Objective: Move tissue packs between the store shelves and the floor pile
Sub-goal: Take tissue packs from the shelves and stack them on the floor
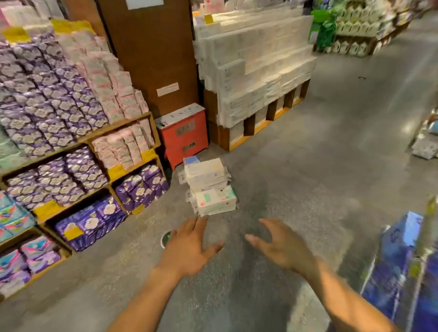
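Note:
A small pile of white tissue packs (210, 188) is stacked on the grey floor in front of a red box. My left hand (189, 246) reaches out just below the pile, fingers spread and empty, fingertips close to the lowest pack. My right hand (280, 244) is to its right, fingers curved and apart, holding nothing. A large stepped stack of white tissue packs (255, 62) fills a low wooden display behind the pile. The whole view is motion-blurred.
Wooden shelves (67, 146) at the left hold purple, pink and teal packs. A red box (183, 134) stands against a brown pillar (151, 47). Blue packs (405, 265) rise at the lower right. More goods lie at the right edge (434, 139).

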Tool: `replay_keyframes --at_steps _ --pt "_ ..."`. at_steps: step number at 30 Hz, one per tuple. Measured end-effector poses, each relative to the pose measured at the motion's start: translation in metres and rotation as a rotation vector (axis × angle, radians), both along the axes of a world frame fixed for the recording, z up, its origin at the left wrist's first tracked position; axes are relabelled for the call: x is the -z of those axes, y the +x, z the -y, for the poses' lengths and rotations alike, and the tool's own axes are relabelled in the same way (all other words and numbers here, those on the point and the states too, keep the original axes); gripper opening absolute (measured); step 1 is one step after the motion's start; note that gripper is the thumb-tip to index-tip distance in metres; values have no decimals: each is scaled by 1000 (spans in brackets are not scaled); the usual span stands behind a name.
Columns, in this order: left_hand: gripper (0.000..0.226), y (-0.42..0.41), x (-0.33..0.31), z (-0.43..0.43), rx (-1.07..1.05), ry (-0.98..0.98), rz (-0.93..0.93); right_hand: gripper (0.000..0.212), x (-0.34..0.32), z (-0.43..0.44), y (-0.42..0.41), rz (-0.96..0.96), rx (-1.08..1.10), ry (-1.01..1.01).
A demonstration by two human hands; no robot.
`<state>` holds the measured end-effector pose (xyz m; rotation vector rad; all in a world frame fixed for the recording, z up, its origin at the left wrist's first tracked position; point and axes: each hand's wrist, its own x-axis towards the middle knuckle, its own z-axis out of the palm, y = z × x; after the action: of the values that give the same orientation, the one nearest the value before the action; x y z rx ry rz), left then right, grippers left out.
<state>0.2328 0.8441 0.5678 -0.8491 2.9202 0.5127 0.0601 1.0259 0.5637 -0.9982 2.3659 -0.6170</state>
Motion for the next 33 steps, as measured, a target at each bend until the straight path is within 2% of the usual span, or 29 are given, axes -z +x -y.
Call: replay_keyframes --at_steps 3,6,7,10,14,18,22,24,26,29,33 --pt "127 -55 -2 65 54 -23 26 81 -4 56 -47 22 59 7" --pt "122 -108 8 119 62 21 62 108 3 108 -93 24 95 4" --pt "122 -134 17 144 50 48 68 110 12 132 -119 48 95 23" --pt "132 -173 33 186 69 31 90 87 22 174 -166 54 52 60" --pt "134 -263 67 271 0 39 97 68 49 270 -268 33 -20 55" --pt "131 -349 104 354 -91 69 109 66 78 364 -367 55 -87 130" --pt "95 -421 146 416 -95 100 154 64 122 439 -446 73 -109 226" --pt "90 -448 181 445 -110 128 138 66 156 469 -478 55 -109 249" --pt "100 -472 231 475 -115 150 130 69 202 495 -503 62 -84 271" --pt "117 -500 334 516 -103 187 138 75 293 530 -532 71 -36 290" --pt "112 -520 476 559 -79 192 134 79 430 569 -555 85 14 350"
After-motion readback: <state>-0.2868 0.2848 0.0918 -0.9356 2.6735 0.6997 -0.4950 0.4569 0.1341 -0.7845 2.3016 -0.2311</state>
